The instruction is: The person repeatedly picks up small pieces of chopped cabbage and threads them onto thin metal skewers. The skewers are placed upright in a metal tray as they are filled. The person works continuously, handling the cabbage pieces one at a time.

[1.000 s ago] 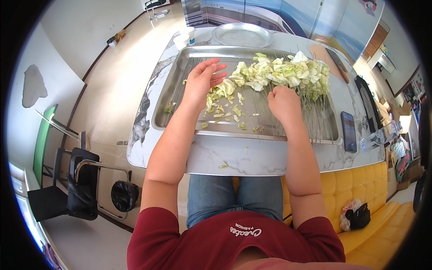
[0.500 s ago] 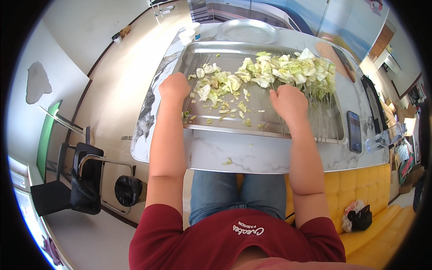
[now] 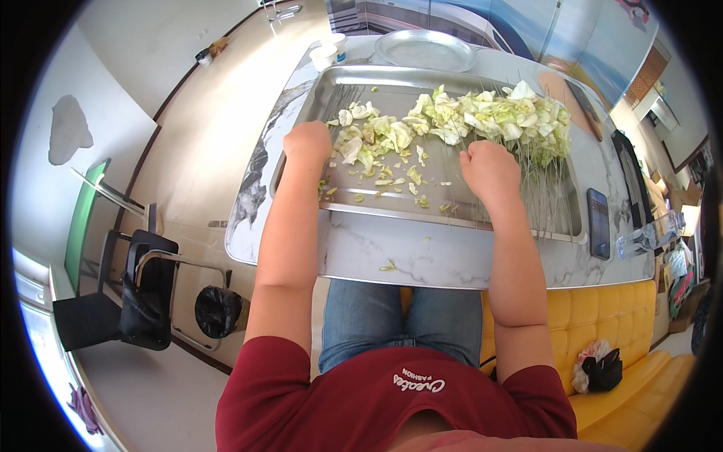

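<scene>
A large metal tray holds torn cabbage leaves. Along its right side, more cabbage pieces are packed in a row on thin skewers, whose bare ends point toward me. My left hand is closed over the tray's left side, close to a bundle of skewers; what its fingers hold is hidden. Just below the skewered cabbage, my right hand is closed too, beside the bare skewer ends. Whatever it grips is too thin or hidden to make out.
The tray rests on a marble-patterned table. Behind it are a round metal plate and white cups. To the right lie a knife, a phone and a clear plastic bottle. A yellow sofa stands at the right.
The view has shifted slightly, so the tray and table appear a little further right. Both hands remain closed in nearly the same places over the tray.
</scene>
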A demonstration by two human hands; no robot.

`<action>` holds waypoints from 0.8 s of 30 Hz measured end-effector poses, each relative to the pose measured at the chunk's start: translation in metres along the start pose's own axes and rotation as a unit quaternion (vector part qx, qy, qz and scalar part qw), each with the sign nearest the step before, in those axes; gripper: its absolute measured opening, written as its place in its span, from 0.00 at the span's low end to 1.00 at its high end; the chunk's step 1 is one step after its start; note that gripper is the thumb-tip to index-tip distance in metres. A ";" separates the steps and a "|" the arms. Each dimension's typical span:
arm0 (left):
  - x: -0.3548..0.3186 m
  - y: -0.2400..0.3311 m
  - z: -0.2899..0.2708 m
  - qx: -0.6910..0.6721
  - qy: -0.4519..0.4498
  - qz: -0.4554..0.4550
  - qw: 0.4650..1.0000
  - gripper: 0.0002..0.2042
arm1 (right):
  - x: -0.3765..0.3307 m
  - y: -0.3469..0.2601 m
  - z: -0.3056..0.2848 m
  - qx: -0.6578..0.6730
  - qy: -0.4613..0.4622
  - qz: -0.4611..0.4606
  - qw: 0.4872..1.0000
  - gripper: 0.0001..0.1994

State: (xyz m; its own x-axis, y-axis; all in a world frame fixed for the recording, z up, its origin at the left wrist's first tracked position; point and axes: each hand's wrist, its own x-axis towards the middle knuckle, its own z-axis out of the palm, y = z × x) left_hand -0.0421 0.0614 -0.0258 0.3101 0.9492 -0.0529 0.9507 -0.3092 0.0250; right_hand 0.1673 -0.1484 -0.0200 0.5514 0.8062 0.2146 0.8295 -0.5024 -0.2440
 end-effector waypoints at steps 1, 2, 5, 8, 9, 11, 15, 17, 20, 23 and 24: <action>0.001 0.000 0.000 0.004 -0.004 0.001 1.000 0.14 | 0.000 -0.001 -0.001 0.003 0.005 -0.003 1.000 0.12; 0.000 0.000 0.000 0.004 -0.004 -0.002 1.000 0.13 | -0.001 -0.003 -0.003 0.006 0.010 -0.005 1.000 0.12; -0.003 0.002 -0.002 -0.002 -0.007 -0.005 1.000 0.12 | -0.004 -0.006 -0.009 0.009 0.031 -0.011 0.999 0.11; -0.006 0.000 -0.005 -0.014 -0.005 -0.010 1.000 0.12 | -0.010 -0.013 -0.016 0.014 0.048 -0.021 0.999 0.12; -0.006 -0.001 -0.005 -0.016 -0.004 -0.012 1.000 0.12 | -0.011 -0.014 -0.018 0.015 0.052 -0.025 0.998 0.12; -0.006 -0.001 -0.006 -0.016 -0.007 -0.013 1.000 0.12 | -0.011 -0.016 -0.023 -0.017 0.007 0.001 1.000 0.12; -0.006 0.001 -0.008 -0.014 -0.025 -0.008 1.000 0.13 | -0.007 -0.002 -0.012 -0.066 -0.039 0.015 0.997 0.13; -0.005 0.000 -0.007 -0.013 -0.027 -0.004 1.000 0.13 | -0.006 -0.001 -0.009 -0.072 -0.046 0.021 0.996 0.15; -0.003 -0.001 -0.006 -0.014 -0.021 0.001 1.000 0.13 | -0.007 -0.003 -0.013 -0.086 -0.046 0.016 0.995 0.18; -0.004 -0.001 -0.009 -0.025 -0.003 -0.004 1.000 0.12 | -0.007 -0.003 -0.015 -0.093 -0.037 0.018 0.995 0.20; -0.003 -0.002 -0.006 -0.033 0.016 -0.008 0.999 0.11 | -0.007 -0.003 -0.015 -0.093 -0.032 0.019 0.995 0.20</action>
State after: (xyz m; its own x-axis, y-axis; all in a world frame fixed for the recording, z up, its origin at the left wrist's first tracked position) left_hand -0.0447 0.0597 -0.0196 0.2931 0.9558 -0.0214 0.9527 -0.2901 0.0906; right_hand 0.1623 -0.1568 -0.0070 0.5814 0.8005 0.1456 0.8131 -0.5779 -0.0696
